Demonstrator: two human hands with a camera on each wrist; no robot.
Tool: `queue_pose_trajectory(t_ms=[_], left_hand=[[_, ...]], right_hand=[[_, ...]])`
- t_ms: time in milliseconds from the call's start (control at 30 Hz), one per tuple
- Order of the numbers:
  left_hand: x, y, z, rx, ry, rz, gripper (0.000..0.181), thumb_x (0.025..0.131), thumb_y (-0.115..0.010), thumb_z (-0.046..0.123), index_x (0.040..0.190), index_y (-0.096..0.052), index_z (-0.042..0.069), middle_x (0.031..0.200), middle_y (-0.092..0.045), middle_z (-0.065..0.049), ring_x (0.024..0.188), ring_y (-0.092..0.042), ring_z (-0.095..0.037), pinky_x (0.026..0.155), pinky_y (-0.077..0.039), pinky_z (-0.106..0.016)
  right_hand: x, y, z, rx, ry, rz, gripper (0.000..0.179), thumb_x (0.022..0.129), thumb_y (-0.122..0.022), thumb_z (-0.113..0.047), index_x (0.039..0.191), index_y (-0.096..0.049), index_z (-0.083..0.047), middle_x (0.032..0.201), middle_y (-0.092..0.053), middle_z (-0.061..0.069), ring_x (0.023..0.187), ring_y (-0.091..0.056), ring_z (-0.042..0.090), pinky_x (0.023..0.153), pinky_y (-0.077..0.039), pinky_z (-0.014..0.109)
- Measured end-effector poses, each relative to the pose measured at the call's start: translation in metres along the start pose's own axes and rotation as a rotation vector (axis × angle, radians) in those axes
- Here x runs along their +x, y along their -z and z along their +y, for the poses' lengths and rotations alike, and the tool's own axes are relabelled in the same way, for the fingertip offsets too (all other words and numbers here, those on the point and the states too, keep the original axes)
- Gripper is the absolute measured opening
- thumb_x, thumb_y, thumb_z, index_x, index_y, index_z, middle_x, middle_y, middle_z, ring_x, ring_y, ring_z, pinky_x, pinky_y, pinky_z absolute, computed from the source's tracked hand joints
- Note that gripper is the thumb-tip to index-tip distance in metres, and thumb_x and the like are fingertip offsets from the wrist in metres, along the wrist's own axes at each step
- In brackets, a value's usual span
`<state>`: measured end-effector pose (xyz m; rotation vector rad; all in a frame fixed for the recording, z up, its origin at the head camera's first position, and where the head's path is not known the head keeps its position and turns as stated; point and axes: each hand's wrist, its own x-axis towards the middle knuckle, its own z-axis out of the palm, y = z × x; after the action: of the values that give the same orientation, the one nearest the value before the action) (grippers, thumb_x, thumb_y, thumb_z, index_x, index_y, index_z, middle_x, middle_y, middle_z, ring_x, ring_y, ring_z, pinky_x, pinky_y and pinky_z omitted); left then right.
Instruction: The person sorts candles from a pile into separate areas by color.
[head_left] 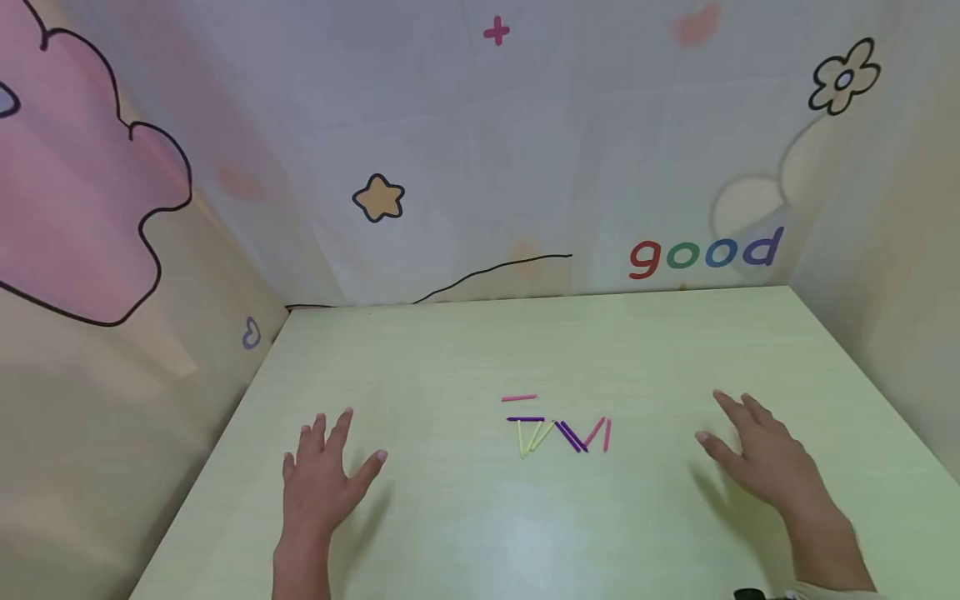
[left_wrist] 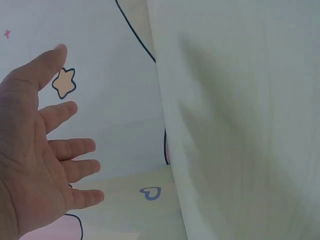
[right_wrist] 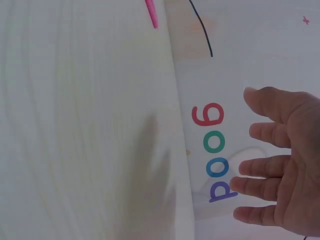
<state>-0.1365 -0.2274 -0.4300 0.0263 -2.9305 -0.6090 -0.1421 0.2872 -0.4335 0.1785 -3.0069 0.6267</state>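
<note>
Several thin coloured sticks lie around the middle of the table in the head view. One pink stick [head_left: 519, 398] lies apart at the back, above a purple stick [head_left: 526, 419] set sideways. Below that, yellow sticks [head_left: 534, 437] slant in a zigzag, followed by two purple sticks [head_left: 572, 437] side by side and two pink sticks [head_left: 600, 434] at the right. My left hand [head_left: 322, 475] hovers over the table to their left, fingers spread, holding nothing. To their right my right hand [head_left: 772, 458] hovers likewise, its fingers extended and free of any object.
The pale table [head_left: 450, 517] meets a printed cloth backdrop [head_left: 465, 167] at its back edge, and cloth also hangs along the left and right sides. Shadows of both hands fall on the tabletop. A dark band [head_left: 748, 594] shows by the right wrist.
</note>
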Motion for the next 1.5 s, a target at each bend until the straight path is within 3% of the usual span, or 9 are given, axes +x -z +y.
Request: queue_pose_trajectory(t_ms=[133,267,467,667,1200,1500], left_hand=[[0.002,-0.002,0.006,-0.047,-0.005,0.028,0.072,0.084,-0.063,0.044,0.141,-0.037,0.01,0.143,-0.027,-0.026,0.13,-0.023,-0.045,0.097,-0.018,-0.062],[0.005,-0.005,0.012,-0.071,-0.027,0.054,0.068,0.083,-0.066,0.039,0.138,-0.041,0.009,0.141,-0.032,-0.024,0.125,-0.034,-0.042,0.092,-0.026,-0.062],[0.012,-0.005,0.022,-0.108,-0.028,0.03,0.067,0.083,-0.066,0.037,0.138,-0.042,0.01,0.141,-0.032,-0.022,0.124,-0.035,-0.042,0.092,-0.027,-0.062],[0.017,-0.007,0.032,-0.128,-0.04,0.021,0.066,0.083,-0.066,0.036,0.138,-0.042,0.01,0.141,-0.034,-0.022,0.122,-0.038,-0.042,0.091,-0.029,-0.061],[0.027,-0.038,0.065,-0.237,-0.115,0.03,0.056,0.082,-0.069,0.028,0.132,-0.051,0.009,0.133,-0.044,-0.019,0.117,-0.045,-0.04,0.088,-0.036,-0.057],[0.032,-0.051,0.082,-0.267,-0.162,0.0,0.048,0.083,-0.069,0.024,0.127,-0.055,0.009,0.13,-0.047,-0.018,0.114,-0.048,-0.039,0.087,-0.039,-0.054]], right_hand=[[0.002,-0.001,-0.009,0.096,0.001,-0.009,0.066,0.095,-0.05,-0.041,0.139,-0.031,0.004,0.135,-0.027,0.038,0.115,-0.03,0.059,0.081,-0.03,0.069],[0.005,-0.003,-0.016,0.169,0.023,0.039,0.061,0.094,-0.054,-0.033,0.138,-0.035,0.004,0.134,-0.032,0.036,0.117,-0.032,0.055,0.086,-0.028,0.065],[0.012,-0.006,-0.026,0.257,0.039,0.057,0.061,0.093,-0.057,-0.031,0.139,-0.035,0.002,0.135,-0.036,0.03,0.116,-0.038,0.05,0.088,-0.031,0.061],[0.02,-0.013,-0.036,0.283,0.047,0.032,0.062,0.093,-0.057,-0.034,0.14,-0.035,0.0,0.137,-0.036,0.027,0.114,-0.042,0.048,0.087,-0.034,0.06],[0.033,-0.03,-0.051,0.307,0.11,0.008,0.055,0.09,-0.062,-0.023,0.136,-0.042,0.001,0.132,-0.044,0.026,0.111,-0.047,0.046,0.088,-0.037,0.057],[0.039,-0.038,-0.063,0.31,0.143,-0.011,0.051,0.089,-0.063,-0.019,0.133,-0.046,0.002,0.131,-0.046,0.027,0.121,-0.039,0.044,0.095,-0.031,0.057]])
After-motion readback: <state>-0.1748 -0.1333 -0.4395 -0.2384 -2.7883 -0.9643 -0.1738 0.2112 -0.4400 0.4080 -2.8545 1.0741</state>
